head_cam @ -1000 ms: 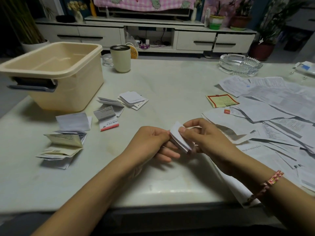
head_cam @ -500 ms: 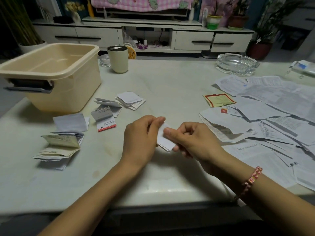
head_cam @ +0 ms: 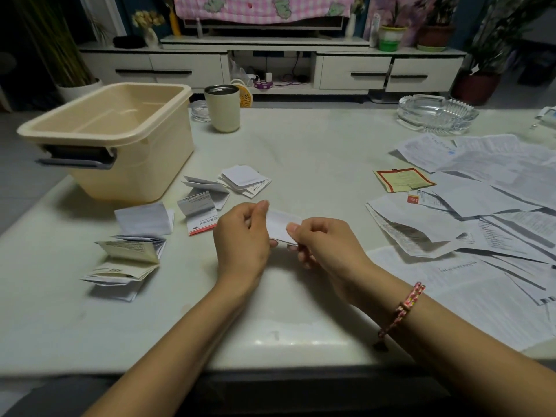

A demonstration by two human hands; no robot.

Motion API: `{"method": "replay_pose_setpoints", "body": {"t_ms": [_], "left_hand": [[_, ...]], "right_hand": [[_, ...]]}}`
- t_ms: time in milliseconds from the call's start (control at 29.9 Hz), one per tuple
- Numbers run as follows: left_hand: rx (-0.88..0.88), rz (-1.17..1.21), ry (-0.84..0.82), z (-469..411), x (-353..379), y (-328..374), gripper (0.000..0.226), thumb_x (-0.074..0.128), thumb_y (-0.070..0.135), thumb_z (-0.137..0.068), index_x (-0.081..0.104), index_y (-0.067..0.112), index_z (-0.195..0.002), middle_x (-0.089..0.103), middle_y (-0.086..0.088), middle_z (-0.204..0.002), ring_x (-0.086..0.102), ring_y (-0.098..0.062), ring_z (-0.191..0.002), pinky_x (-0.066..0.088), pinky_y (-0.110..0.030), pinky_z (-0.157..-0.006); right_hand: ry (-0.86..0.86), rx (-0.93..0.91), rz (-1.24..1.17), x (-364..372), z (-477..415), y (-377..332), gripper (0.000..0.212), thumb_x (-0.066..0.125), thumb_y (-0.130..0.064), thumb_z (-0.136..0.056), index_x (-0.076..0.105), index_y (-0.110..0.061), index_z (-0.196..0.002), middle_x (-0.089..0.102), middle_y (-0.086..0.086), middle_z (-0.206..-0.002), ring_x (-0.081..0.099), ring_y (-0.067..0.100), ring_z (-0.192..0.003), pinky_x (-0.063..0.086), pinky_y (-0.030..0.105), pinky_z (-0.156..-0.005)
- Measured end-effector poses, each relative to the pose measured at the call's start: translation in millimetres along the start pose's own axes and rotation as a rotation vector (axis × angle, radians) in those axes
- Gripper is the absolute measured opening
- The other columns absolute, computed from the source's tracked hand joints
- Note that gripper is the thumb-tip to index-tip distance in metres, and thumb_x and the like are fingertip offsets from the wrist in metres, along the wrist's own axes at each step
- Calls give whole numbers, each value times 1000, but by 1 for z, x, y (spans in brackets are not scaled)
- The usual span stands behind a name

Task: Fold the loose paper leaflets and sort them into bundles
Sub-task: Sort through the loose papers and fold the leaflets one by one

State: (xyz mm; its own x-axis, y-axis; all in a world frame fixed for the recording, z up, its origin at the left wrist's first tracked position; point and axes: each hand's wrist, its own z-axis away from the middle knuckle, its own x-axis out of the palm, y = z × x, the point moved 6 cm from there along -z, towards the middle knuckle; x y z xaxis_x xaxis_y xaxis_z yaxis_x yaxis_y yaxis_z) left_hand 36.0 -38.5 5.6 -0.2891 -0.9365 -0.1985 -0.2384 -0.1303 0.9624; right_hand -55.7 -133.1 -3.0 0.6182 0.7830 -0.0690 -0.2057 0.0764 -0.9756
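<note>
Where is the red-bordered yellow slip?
Head view, right: the red-bordered yellow slip lies at the left edge of the loose leaflets, beyond the right hand.

A small white folded leaflet (head_cam: 281,225) is held above the table, folded bundles (head_cam: 126,251) left, loose sheets (head_cam: 487,212) right

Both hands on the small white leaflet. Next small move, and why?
Likely the left hand carries the leaflet to the folded bundles: it looks folded small, pinched between that hand and the right hand above the table, and the folded ones lie on that side.
</note>
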Motion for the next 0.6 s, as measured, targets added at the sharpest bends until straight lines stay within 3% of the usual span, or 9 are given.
{"method": "replay_pose_setpoints", "body": {"t_ms": [100,234,402,603], "left_hand": [[-24,5,105,-5,-9,-6,36,53,18,-94,58,-5,-67,58,-17,-55,48,-4,-36,38,-25,-49],[-48,8,132,-9,-13,-9,32,52,19,-95,62,-1,-71,60,-12,-57,50,-8,-40,40,-27,-51],[-210,-9,-85,-8,0,-19,8,48,11,-95,55,12,-98,63,-1,-73,48,-1,-31,36,-15,-36],[-289,44,-143,-8,-2,-13,22,46,8,-92,47,19,-111,67,9,-75,48,0,-34,33,-11,-34]], "right_hand": [[-53,0,-49,12,-2,-6,22,58,-11,-91,53,-7,-70,54,4,-57,44,6,-39,37,14,-40],[-76,13,-104,18,-7,-10,4,58,-4,-89,60,-2,-87,56,6,-59,47,6,-41,40,14,-41],[156,-86,145,3,-31,-5,18,63,-10,-86,60,-7,-68,51,0,-52,41,4,-38,33,17,-44],[199,-29,15,-3,-63,-6,23,57,-12,-91,51,-9,-70,53,3,-57,39,1,-32,33,14,-37]]}}
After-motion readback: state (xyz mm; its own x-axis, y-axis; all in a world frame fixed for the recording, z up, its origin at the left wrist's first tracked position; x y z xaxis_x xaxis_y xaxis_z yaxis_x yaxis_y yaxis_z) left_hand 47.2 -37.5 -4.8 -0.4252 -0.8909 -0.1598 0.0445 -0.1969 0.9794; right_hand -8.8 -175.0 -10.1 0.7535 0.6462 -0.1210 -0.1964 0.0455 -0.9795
